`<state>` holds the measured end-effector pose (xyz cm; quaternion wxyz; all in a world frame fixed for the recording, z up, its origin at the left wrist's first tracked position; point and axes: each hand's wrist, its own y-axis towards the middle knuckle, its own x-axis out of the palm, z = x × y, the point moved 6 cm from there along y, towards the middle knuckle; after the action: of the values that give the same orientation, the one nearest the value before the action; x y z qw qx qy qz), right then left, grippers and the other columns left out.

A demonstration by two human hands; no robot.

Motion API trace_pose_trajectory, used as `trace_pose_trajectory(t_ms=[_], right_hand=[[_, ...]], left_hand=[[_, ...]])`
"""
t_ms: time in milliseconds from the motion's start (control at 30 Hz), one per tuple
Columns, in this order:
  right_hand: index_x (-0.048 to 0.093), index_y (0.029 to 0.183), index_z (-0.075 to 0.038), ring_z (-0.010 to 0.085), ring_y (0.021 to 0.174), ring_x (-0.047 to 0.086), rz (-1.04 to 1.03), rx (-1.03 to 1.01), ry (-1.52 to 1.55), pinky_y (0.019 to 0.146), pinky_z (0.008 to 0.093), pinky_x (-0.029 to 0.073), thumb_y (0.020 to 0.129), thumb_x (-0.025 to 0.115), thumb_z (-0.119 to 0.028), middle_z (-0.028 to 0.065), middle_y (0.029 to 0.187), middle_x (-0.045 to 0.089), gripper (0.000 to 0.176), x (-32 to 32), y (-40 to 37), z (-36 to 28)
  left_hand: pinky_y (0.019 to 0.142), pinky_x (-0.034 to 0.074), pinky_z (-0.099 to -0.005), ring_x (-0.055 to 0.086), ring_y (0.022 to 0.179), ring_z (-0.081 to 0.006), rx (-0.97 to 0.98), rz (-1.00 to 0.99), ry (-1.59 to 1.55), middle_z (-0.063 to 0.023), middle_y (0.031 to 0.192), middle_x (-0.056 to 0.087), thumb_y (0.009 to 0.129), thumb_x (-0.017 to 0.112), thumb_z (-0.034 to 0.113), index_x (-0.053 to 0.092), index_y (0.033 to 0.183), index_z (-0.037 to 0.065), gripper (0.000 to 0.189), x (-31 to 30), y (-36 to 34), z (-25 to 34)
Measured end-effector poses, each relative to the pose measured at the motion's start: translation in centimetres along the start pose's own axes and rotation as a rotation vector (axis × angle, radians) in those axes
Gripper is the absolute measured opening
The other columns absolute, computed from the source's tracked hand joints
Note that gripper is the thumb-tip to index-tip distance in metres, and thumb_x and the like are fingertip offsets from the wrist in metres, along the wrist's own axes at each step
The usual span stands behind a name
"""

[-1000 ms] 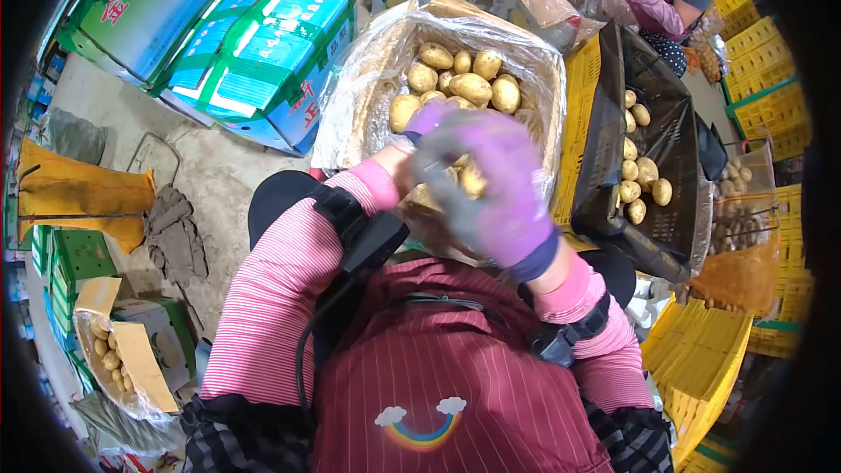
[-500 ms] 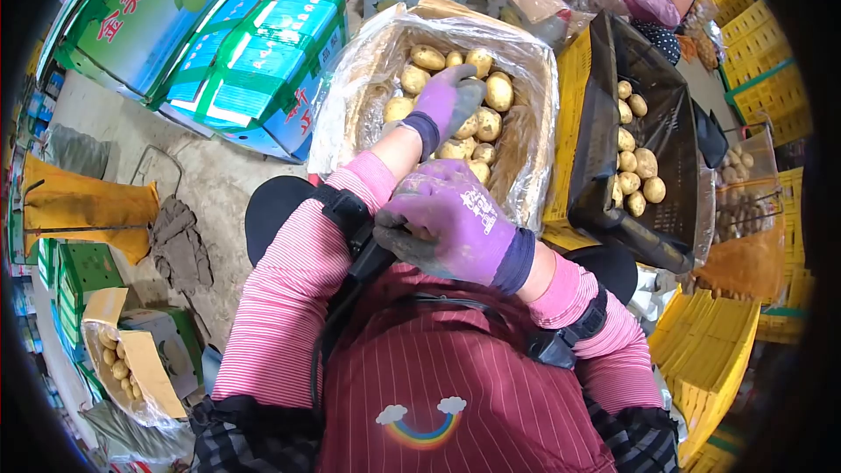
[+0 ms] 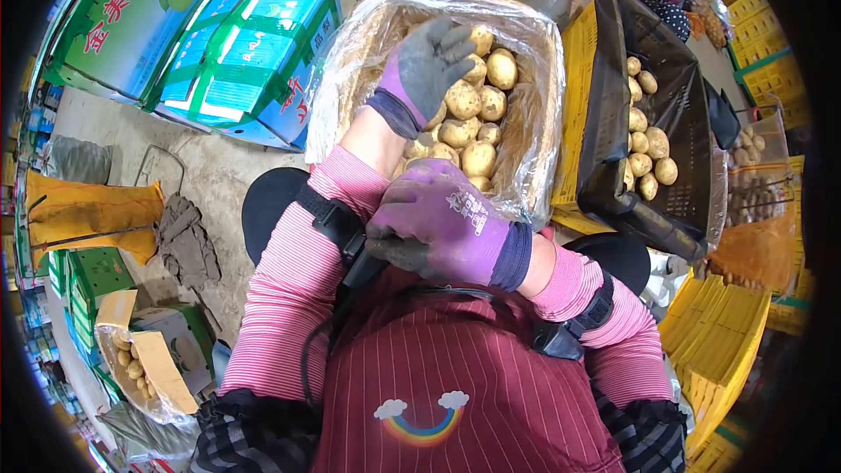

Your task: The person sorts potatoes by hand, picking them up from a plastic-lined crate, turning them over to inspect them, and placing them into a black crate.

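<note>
My left hand point(image 3: 420, 70) rested, fingers loosely spread, atop the potatoes point(image 3: 469, 131) in the lined box point(image 3: 350, 96); my right hand point(image 3: 438, 223), nearer my chest, was closed on the black strap point(image 3: 326, 215) around my left forearm.

Left hand point(image 3: 422, 70) reached farther — onto the potatoes point(image 3: 477, 127).

Left hand point(image 3: 420, 70), purple-gloved, fingers spread, palm down on the potatoes point(image 3: 477, 158) in the plastic-lined box point(image 3: 545, 114) — touching, not closed round any. Right hand point(image 3: 438, 223), same glove, fingers curled round the black forearm unit point(image 3: 337, 223) strapped over the left sleeve. Black crate point(image 3: 604, 123) just right of the box, also holding potatoes.
</note>
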<state>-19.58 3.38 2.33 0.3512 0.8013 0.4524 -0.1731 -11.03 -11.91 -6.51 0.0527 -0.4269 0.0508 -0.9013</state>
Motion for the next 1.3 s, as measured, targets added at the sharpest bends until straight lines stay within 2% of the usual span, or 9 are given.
trace_pose_trajectory(t_ms=[133, 167, 300, 567, 633, 767, 967, 1167, 1300], right_hand=[[0.069, 0.106, -0.004, 0.0210, 0.094, 0.068, 0.195, 0.190, 0.490, 0.081, 0.0342, 0.053, 0.088, 0.072, -0.005, 0.0091, 0.102, 0.070, 0.019, -2.6, 0.1, 0.5], [0.065, 0.121, -0.003, 0.0158, 0.102, 0.066, 0.354, 0.086, 0.151, 0.093, 0.0299, 0.051, 0.096, 0.064, -0.004, 0.0099, 0.109, 0.070, 0.025, -4.1, -0.6, 1.4], [0.065, 0.125, -0.005, 0.0096, 0.100, 0.063, 0.658, 0.560, 0.434, 0.088, 0.0259, 0.052, 0.102, 0.060, -0.015, 0.0019, 0.109, 0.069, 0.025, -7.9, -4.7, 9.2], [0.062, 0.131, -0.009, 0.0359, 0.113, 0.066, -0.254, 0.915, -0.457, 0.099, 0.0441, 0.050, 0.091, 0.059, -0.039, 0.0215, 0.120, 0.068, 0.050, -5.1, -10.9, 22.0], [0.061, 0.133, -0.011, 0.0385, 0.115, 0.063, -0.405, 0.981, -0.435, 0.100, 0.0479, 0.049, 0.091, 0.054, -0.042, 0.0218, 0.123, 0.067, 0.053, -4.4, -9.3, 23.6], [0.060, 0.132, -0.009, 0.0386, 0.115, 0.062, 0.011, 0.910, -0.383, 0.100, 0.0464, 0.049, 0.089, 0.063, -0.033, 0.0199, 0.125, 0.066, 0.048, -5.5, -5.4, 31.6], [0.058, 0.131, -0.013, 0.0320, 0.125, 0.056, -0.169, 0.589, -0.968, 0.101, 0.0480, 0.044, 0.089, 0.062, -0.022, 0.0129, 0.134, 0.060, 0.043, -5.6, 4.3, 41.1], [0.062, 0.130, -0.009, 0.0307, 0.114, 0.067, -0.394, 0.841, -1.071, 0.096, 0.0469, 0.049, 0.095, 0.053, -0.018, 0.0171, 0.136, 0.061, 0.038, -4.8, 8.5, 49.3], [0.060, 0.137, -0.008, 0.0332, 0.128, 0.059, -0.087, 1.071, -0.991, 0.105, 0.0448, 0.047, 0.100, 0.049, -0.023, 0.0164, 0.140, 0.060, 0.042, -5.2, 8.7, 54.5]], left_hand=[[0.104, 0.050, -0.0482, 0.060, 0.120, -0.0360, -0.025, 0.001, -0.152, -0.0223, 0.126, 0.063, 0.104, 0.051, 0.025, 0.060, 0.125, 0.002, 0.033, 1.2, 0.2, 2.5], [0.104, 0.050, -0.0482, 0.060, 0.120, -0.0360, -0.024, 0.004, -0.144, -0.0223, 0.126, 0.063, 0.104, 0.051, 0.025, 0.060, 0.125, 0.002, 0.033, 2.1, -0.5, 3.6], [0.104, 0.050, -0.0465, 0.059, 0.123, -0.0355, 0.026, -0.044, -0.132, -0.0217, 0.131, 0.061, 0.104, 0.048, 0.026, 0.057, 0.128, 0.000, 0.036, 0.9, -0.4, 5.9], [0.105, 0.051, -0.0430, 0.059, 0.124, -0.0334, 0.280, -0.247, 0.718, -0.0215, 0.138, 0.056, 0.107, 0.047, 0.027, 0.043, 0.144, -0.002, 0.048, -0.3, -0.5, 7.4], [0.109, 0.046, -0.0414, 0.055, 0.129, -0.0280, 0.107, -0.177, 0.462, -0.0195, 0.141, 0.054, 0.107, 0.046, 0.031, 0.041, 0.148, -0.001, 0.052, -0.8, -0.1, 9.2], [0.106, 0.046, -0.0401, 0.058, 0.126, -0.0267, 0.108, -0.036, 0.482, -0.0183, 0.139, 0.056, 0.106, 0.046, 0.037, 0.042, 0.148, -0.002, 0.058, -4.1, -0.1, 10.8], [0.099, 0.048, -0.0363, 0.063, 0.117, -0.0252, 0.006, 0.086, 0.812, -0.0159, 0.133, 0.062, 0.102, 0.050, 0.045, 0.044, 0.146, -0.002, 0.065, -5.1, -1.9, 9.9], [0.096, 0.050, -0.0377, 0.064, 0.113, -0.0262, -0.137, 0.141, 0.816, -0.0190, 0.127, 0.064, 0.101, 0.051, 0.044, 0.048, 0.140, -0.007, 0.065, -3.8, -2.2, 8.6], [0.096, 0.049, -0.0382, 0.064, 0.113, -0.0260, -0.103, 0.198, 0.845, -0.0192, 0.126, 0.064, 0.099, 0.053, 0.045, 0.048, 0.141, -0.008, 0.067, -4.7, -2.4, 9.6]])
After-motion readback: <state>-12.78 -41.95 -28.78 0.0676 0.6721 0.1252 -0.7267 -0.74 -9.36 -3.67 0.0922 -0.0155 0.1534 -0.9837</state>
